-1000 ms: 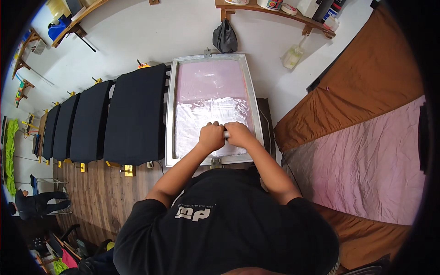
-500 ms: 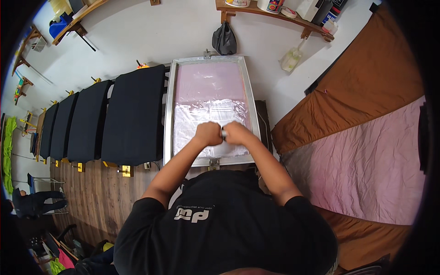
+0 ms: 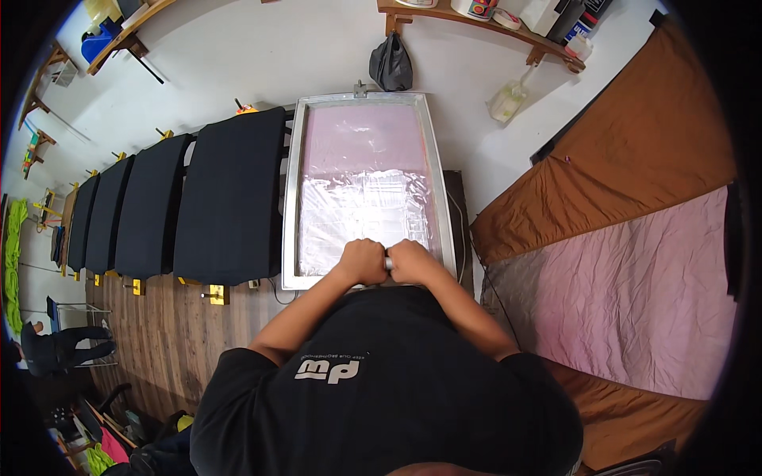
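Both of my fists are closed side by side at the near end of a metal-framed printing screen point(image 3: 291, 198). My left hand point(image 3: 363, 262) and my right hand point(image 3: 413, 261) grip a squeegee point(image 3: 389, 264); only a small grey piece of it shows between them, and the rest is hidden under my fingers. Pinkish mesh point(image 3: 361, 135) fills the far half of the screen. Across the near half spreads a glossy, whitish wet-looking layer point(image 3: 365, 202) that reflects the light. A hinge clamp point(image 3: 360, 89) sits at the frame's far edge.
Left of the screen, several boards covered in black fabric point(image 3: 230, 198) stand in a row. A black bag point(image 3: 390, 63) hangs below a wooden shelf point(image 3: 508, 36) with containers. Brown and pink fabric point(image 3: 635, 293) lies to the right. Another person point(image 3: 59, 345) stands far left.
My two fists have come nearer to my body, down to the near edge of the screen, with the squeegee still between them. More of the glossy layer shows.
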Motion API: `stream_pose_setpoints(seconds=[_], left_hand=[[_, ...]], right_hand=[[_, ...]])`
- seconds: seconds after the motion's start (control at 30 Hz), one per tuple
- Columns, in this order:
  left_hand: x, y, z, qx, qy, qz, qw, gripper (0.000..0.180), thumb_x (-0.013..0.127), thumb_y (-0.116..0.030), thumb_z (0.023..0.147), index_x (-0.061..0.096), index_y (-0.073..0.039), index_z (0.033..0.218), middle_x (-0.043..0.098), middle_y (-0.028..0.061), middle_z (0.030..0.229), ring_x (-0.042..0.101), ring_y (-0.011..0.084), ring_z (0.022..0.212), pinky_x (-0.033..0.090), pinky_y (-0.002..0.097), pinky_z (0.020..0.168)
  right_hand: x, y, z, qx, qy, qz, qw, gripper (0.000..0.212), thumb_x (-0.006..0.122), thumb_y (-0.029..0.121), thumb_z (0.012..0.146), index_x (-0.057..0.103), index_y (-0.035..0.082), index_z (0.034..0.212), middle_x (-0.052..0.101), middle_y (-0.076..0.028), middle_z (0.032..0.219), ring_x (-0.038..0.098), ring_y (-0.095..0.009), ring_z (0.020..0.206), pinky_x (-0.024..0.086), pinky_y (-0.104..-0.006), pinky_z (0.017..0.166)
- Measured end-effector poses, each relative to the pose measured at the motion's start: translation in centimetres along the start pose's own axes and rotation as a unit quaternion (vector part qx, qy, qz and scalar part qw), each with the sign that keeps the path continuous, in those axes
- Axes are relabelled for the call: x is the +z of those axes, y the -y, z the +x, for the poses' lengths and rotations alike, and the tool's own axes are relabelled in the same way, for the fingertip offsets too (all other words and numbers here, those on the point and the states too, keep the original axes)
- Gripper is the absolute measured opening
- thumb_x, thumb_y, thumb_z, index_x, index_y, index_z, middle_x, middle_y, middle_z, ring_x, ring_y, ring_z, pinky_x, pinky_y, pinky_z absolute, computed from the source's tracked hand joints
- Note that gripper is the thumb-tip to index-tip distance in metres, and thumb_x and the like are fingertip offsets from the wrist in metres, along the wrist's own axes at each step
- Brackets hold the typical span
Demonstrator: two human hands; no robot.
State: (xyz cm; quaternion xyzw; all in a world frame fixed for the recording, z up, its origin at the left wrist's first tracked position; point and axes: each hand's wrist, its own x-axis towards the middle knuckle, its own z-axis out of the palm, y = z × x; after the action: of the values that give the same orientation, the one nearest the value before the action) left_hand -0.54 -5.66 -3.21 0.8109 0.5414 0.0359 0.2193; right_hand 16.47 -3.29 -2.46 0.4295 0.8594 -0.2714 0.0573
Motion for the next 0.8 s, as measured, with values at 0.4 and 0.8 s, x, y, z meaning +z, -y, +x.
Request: stream_pose_setpoints(seconds=[0.4,0.8], left_hand=[[0.3,1.5,3.2,0.014,-0.157,0.064,0.985,0.014,0.067,-0.015,0.075,0.070,-0.006,0.084,0.067,0.0145,0.091,0.067,0.0327,0.085,0.057,0.0446,0.068],[-1.0,-0.1,0.3,-0.045,0.034,-0.024,0.998,0.019,0.068,-0.023,0.070,0.074,-0.007,0.077,0.071,0.0181,0.079,0.071,0.0381,0.081,0.059,0.0478,0.073]], right_hand=[[-0.1,-2.4,2.8,-0.036,-0.172,0.015,0.984,0.017,0.066,0.005,0.073,0.066,0.002,0.090,0.066,-0.019,0.096,0.065,-0.039,0.095,0.055,-0.0487,0.082],[-2.0,-0.2,0.4,-0.026,0.042,-0.037,0.998,0.022,0.065,0.007,0.073,0.076,0.000,0.091,0.072,-0.026,0.092,0.071,-0.042,0.087,0.058,-0.0489,0.081]])
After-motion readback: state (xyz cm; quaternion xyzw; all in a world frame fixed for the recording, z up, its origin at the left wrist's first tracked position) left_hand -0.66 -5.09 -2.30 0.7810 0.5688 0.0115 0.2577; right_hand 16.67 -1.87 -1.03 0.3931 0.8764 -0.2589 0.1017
